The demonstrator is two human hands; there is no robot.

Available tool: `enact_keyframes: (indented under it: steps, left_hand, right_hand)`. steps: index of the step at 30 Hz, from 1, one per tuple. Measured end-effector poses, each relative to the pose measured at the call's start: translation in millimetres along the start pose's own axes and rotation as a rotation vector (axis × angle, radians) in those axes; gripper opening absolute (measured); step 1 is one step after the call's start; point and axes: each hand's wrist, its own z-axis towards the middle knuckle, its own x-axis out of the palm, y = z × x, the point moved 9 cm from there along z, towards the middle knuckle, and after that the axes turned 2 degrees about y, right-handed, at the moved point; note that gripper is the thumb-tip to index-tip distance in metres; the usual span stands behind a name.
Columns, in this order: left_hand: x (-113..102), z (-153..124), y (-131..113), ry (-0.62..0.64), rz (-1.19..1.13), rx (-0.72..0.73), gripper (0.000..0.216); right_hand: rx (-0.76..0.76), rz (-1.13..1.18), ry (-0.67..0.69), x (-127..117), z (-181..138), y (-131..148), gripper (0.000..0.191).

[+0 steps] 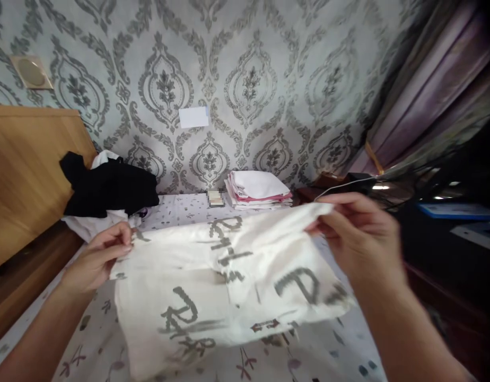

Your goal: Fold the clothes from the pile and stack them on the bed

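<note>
A white garment (pixel 181 270) with dark grey brush-like lettering hangs stretched between my two hands, partly folded; its exact kind I cannot make out. My left hand (pixel 96 260) pinches its upper left corner between thumb and fingers. At the upper right corner, my right hand (pixel 360 239) grips the fabric the same way and looks slightly blurred. The lower edge droops over the patterned bedsheet (pixel 245 366). Behind the garment, against the wall, lies a stack of folded clothes (pixel 261 188), white with a pinkish-red layer.
Black clothing (pixel 113 185) lies heaped over white cloth at the left, beside a wooden panel (pixel 34 180). A small pixelated object (pixel 216 197) sits near the folded stack. Purple curtains (pixel 431 95) hang at right, above dark clutter with a blue-edged item (pixel 460 210) and a thin cable (pixel 344 184).
</note>
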Motion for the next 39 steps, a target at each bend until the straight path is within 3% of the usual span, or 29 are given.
enact_keyframes:
  steps: [4,6,8,10,14,17,21,23,27,31,34,36,39]
  left_hand:
    - [5,32,57,0.138,0.285,-0.034,0.026]
    - [2,43,82,0.134,0.523,0.007,0.026]
    - [0,48,94,0.084,0.729,0.107,0.025]
    - [8,48,98,0.083,0.836,0.215,0.026]
    - [28,42,108,0.217,0.908,0.242,0.036]
    - [26,38,117,0.296,0.953,0.151,0.049]
    - [20,28,127,0.39,0.943,0.064,0.062]
    - [20,25,128,0.37,0.943,0.066,0.058]
    - [27,26,122,0.243,0.943,0.15,0.039]
    - [25,37,112,0.146,0.865,0.198,0.032]
    - [11,50,98,0.067,0.767,0.197,0.033]
    - [12,56,93,0.122,0.697,0.146,0.036]
    - [36,51,95,0.349,0.697,0.056,0.035]
  right_hand:
    - [0.256,-0.075,0.168,28,18,-123,0.033]
    - [0.392,-0.212,0.214,32,11,-186,0.031]
    - [0.412,-0.362,0.193,27,1,-226,0.029]
    - [0.369,-0.459,0.237,27,-10,-247,0.032]
    - [0.281,-0.459,0.375,33,-22,-253,0.035]
    - [0.261,-0.447,0.552,41,-27,-244,0.038]
    - [0.249,-0.602,0.861,51,-43,-234,0.057]
    - [0.187,-0.697,0.912,54,-46,-230,0.047]
    - [0.041,-0.733,0.813,57,-43,-220,0.017]
    - [0.006,-0.64,0.678,59,-32,-214,0.019]
    - [0.077,-0.613,0.435,51,-10,-209,0.022]
    - [0.2,-0.532,0.323,52,4,-213,0.026]
    - [0.447,-0.275,0.279,72,19,-232,0.03]
